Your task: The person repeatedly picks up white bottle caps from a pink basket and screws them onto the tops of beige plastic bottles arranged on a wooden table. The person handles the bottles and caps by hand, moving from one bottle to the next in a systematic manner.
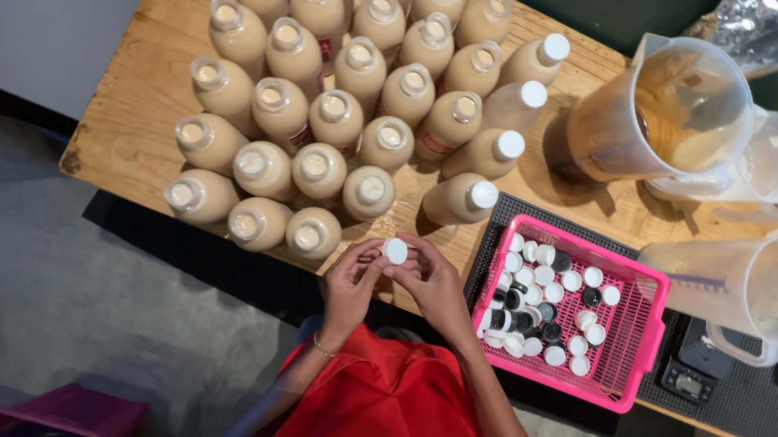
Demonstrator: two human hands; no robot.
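Both hands meet at the near edge of the wooden table [135, 130]. My right hand [431, 279] pinches a white bottle cap [395, 250] between its fingertips. My left hand [352, 284] is curled against it, its fingers touching the same cap from the left. Just beyond the hands stand several plastic bottles [327, 120] filled with a beige liquid, most of them uncapped. A few bottles on the right side of the group [498, 148] wear white caps. A pink mesh basket [640, 327] with several loose white and black caps lies to the right of my right hand.
A large clear pitcher [663, 114] with beige liquid stands at the back right, with two more clear pitchers [761, 283] near it. A small black scale [688, 378] sits on a black mat beside the basket. A pink stool [68, 412] stands on the floor at lower left.
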